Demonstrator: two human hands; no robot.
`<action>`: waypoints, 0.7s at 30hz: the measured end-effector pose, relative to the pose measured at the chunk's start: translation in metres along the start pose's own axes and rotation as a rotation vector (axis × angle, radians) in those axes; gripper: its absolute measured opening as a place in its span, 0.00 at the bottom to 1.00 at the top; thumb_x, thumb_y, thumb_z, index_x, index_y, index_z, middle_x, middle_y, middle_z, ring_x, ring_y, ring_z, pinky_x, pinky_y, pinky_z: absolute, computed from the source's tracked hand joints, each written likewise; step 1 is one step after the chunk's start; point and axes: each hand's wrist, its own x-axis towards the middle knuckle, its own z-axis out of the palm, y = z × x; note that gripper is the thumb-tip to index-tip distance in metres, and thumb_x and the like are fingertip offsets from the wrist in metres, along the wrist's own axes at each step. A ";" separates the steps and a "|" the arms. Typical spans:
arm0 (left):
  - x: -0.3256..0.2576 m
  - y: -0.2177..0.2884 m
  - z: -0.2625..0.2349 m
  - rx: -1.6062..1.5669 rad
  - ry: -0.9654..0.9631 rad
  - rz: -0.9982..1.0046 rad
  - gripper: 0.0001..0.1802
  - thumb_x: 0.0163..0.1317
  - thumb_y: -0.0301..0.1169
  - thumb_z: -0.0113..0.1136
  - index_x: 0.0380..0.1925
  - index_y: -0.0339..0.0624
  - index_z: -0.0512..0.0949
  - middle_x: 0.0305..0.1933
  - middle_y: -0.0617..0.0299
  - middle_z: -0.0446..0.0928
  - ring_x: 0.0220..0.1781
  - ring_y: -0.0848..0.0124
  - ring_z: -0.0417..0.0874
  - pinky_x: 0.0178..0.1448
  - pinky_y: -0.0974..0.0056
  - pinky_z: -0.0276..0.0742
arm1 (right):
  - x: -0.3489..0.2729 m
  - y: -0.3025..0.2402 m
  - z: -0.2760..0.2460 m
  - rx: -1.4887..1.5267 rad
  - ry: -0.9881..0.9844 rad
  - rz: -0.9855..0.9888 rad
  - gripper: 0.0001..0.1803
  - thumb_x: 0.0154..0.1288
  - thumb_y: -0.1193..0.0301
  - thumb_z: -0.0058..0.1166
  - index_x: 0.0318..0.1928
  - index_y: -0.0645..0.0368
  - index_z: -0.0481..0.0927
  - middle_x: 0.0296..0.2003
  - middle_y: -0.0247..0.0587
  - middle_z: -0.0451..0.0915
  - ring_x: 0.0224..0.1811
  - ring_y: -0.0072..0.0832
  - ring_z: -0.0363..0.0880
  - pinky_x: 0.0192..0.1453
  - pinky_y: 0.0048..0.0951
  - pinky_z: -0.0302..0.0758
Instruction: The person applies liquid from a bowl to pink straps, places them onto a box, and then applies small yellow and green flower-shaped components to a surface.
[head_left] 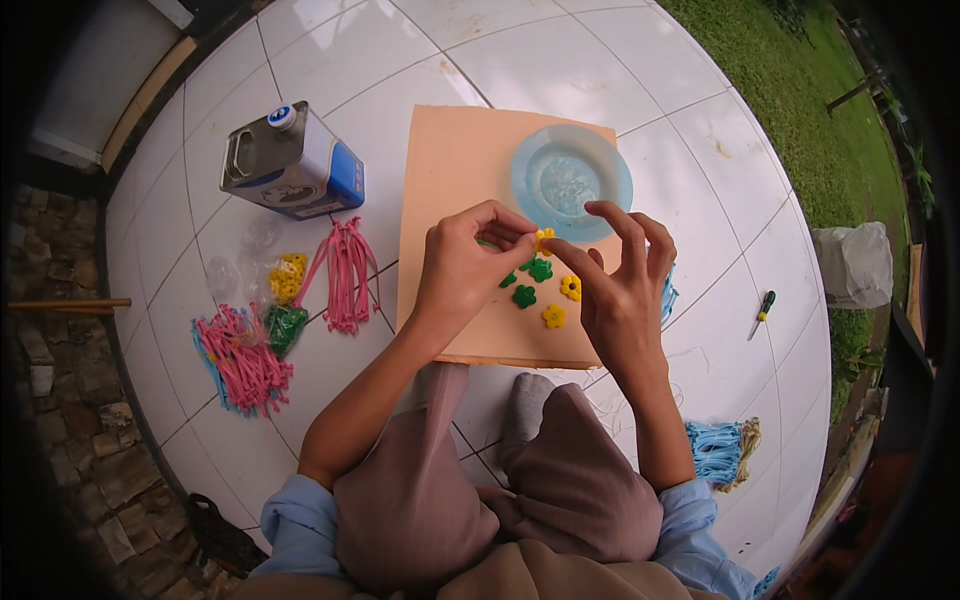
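Note:
Over the peach-coloured board, my left hand (pixel 462 268) pinches a small yellow plastic flower (pixel 543 240) between thumb and fingertips. On the flower's other side, my right hand (pixel 622 295) reaches in with one fingertip at it; its remaining fingers are spread and raised. Below the hands lie several loose flowers on the board: a green flower (pixel 524 296), another green flower (pixel 540 270), a yellow flower (pixel 554 316) and a yellow one with a dark centre (pixel 570 287). My left fingers partly cover more green pieces. A translucent blue bowl (pixel 522 200) with clear contents stands just beyond.
The board (pixel 450 140) rests on white floor tiles. To the left are a metal can (pixel 300 170), pink cord bundles (pixel 345 280), a pink pile (pixel 245 360) and bags of yellow flowers (pixel 287 278) and green pieces (pixel 286 325). A small screwdriver (pixel 763 312) and blue cords (pixel 715 452) lie right.

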 end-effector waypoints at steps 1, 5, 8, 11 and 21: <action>0.000 0.000 0.000 -0.021 0.001 -0.014 0.04 0.55 0.23 0.61 0.31 0.35 0.78 0.30 0.63 0.80 0.32 0.80 0.80 0.35 0.76 0.75 | 0.000 0.000 0.000 0.002 0.000 0.001 0.21 0.46 0.85 0.54 0.38 0.45 0.81 0.53 0.33 0.67 0.54 0.40 0.61 0.55 0.42 0.61; -0.001 0.001 -0.001 -0.011 0.031 -0.022 0.05 0.52 0.20 0.61 0.30 0.33 0.78 0.28 0.60 0.81 0.31 0.76 0.81 0.38 0.72 0.78 | -0.002 0.004 -0.009 0.083 0.030 0.169 0.21 0.46 0.85 0.52 0.40 0.47 0.79 0.51 0.35 0.68 0.52 0.40 0.62 0.54 0.39 0.63; -0.006 0.002 0.003 0.082 0.037 -0.017 0.04 0.51 0.21 0.62 0.29 0.35 0.78 0.27 0.60 0.81 0.29 0.75 0.81 0.36 0.71 0.78 | -0.015 0.018 0.000 0.250 0.027 0.278 0.18 0.49 0.84 0.52 0.42 0.56 0.75 0.43 0.36 0.74 0.47 0.37 0.66 0.53 0.37 0.64; -0.011 -0.001 0.006 0.317 0.030 0.006 0.04 0.51 0.24 0.62 0.28 0.39 0.78 0.26 0.62 0.80 0.28 0.72 0.80 0.35 0.68 0.76 | -0.031 0.014 0.008 0.261 -0.112 0.310 0.19 0.49 0.79 0.57 0.45 0.58 0.71 0.40 0.33 0.76 0.47 0.35 0.69 0.51 0.35 0.65; -0.018 -0.008 0.032 0.598 -0.037 0.273 0.04 0.50 0.27 0.62 0.27 0.44 0.78 0.26 0.67 0.78 0.30 0.69 0.76 0.35 0.64 0.73 | -0.044 0.017 0.020 0.437 -0.086 0.536 0.18 0.51 0.82 0.55 0.43 0.61 0.68 0.31 0.42 0.74 0.33 0.35 0.75 0.38 0.32 0.73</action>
